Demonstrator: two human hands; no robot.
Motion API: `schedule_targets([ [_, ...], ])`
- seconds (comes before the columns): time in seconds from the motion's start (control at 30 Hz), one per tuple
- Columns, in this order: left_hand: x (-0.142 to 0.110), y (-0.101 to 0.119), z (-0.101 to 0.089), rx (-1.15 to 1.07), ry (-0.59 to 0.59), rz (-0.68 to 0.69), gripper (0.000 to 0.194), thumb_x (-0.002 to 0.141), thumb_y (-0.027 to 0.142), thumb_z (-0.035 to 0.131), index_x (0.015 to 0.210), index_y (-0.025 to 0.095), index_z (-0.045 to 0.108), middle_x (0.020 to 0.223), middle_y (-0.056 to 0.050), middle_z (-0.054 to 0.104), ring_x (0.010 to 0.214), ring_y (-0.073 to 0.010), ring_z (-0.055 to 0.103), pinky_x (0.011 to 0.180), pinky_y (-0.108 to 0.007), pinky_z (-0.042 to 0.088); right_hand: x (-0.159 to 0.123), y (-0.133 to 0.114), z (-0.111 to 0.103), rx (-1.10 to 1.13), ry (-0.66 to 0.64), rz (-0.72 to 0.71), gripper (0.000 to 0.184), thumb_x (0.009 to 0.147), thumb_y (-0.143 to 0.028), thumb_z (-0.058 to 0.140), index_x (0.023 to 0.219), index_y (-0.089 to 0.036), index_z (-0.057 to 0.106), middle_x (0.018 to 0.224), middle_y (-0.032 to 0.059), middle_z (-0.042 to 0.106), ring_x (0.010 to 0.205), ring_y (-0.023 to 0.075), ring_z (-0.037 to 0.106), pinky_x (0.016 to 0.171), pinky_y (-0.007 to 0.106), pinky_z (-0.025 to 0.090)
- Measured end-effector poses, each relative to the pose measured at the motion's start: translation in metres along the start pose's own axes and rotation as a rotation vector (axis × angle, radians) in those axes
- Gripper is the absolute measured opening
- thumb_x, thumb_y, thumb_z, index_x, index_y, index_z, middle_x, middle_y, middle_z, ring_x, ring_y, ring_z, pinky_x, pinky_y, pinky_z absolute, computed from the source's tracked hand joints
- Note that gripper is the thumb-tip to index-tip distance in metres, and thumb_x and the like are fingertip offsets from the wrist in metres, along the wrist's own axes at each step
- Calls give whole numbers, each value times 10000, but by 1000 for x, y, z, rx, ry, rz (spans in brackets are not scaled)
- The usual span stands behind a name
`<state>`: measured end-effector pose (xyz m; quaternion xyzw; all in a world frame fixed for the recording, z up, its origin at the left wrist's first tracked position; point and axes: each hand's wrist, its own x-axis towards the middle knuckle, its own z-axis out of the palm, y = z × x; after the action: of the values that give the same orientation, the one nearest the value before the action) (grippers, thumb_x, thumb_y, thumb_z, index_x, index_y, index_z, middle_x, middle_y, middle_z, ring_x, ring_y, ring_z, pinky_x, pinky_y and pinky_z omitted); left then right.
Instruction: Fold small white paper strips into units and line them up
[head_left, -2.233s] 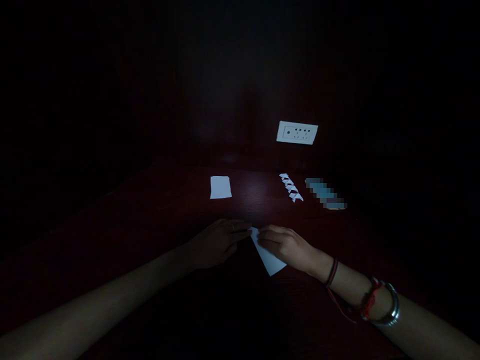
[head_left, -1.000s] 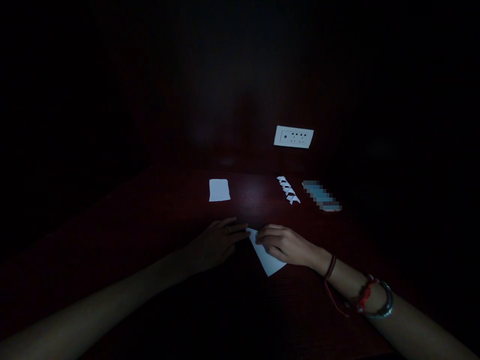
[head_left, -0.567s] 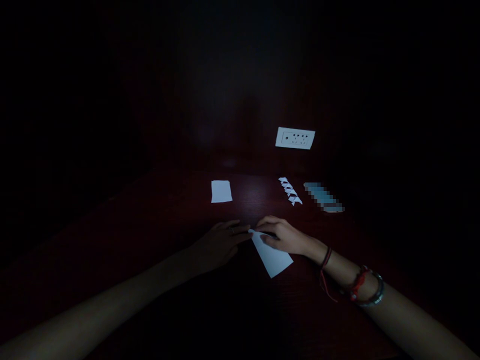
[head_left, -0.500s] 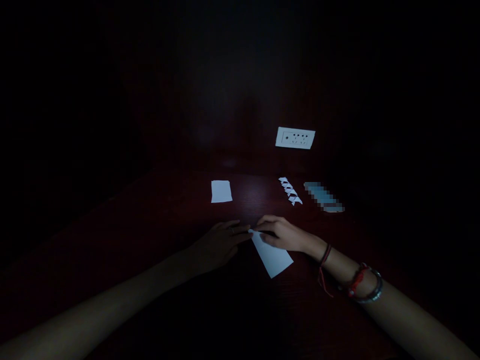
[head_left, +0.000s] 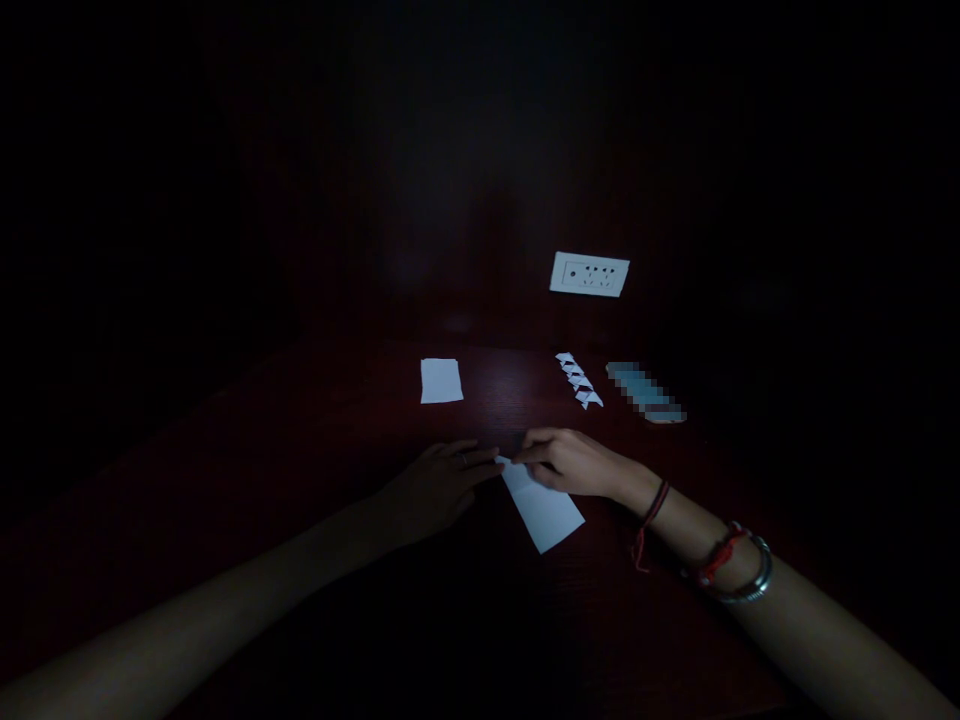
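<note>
A white sheet of paper [head_left: 545, 518] lies slantwise on the dark red table, with its far part under my right hand. My left hand [head_left: 437, 490] is flat and open, fingers stretched, with two fingertips on the paper's far left corner. A ring shows on one finger. Bent fingers of my right hand [head_left: 570, 462] press on the paper's far end, thumb and forefinger close together. The fold or edge beneath them is partly hidden. Beyond my left hand rests a small stack of white paper [head_left: 441, 381]. Several folded white paper pieces [head_left: 577, 381] lie in a row farther right.
A phone-shaped object [head_left: 645, 393], its face pixelated, lies right of the folded pieces. A white socket plate [head_left: 590, 274] sits on the dark wall behind the table [head_left: 345, 400]. Bracelets hang on my right wrist. The surroundings are very dark.
My right hand has shifted toward the far end of the paper, uncovering more of its near and right part. My left hand has stayed nearly still at the corner.
</note>
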<state>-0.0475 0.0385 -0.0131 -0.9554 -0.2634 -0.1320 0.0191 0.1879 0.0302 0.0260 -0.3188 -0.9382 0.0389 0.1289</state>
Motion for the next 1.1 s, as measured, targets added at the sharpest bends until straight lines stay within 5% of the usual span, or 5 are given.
schedule_targets([
  [0.8,0,4,-2,14,-7,-11,508,763,105,400,1236,281,342,1304,16,343,1180,-213,294,922,-386,282,-54,1,-14,42,23,74,304,772,-113,437,1000,-214,611,886,31,573,803,130,541,740,254,433],
  [1.1,7,24,-20,196,41,26,320,784,134,445,1098,171,494,1022,-96,514,970,-245,460,860,-405,332,-59,13,-9,118,155,320,364,809,-289,459,1150,-165,488,996,77,534,921,166,511,838,315,412],
])
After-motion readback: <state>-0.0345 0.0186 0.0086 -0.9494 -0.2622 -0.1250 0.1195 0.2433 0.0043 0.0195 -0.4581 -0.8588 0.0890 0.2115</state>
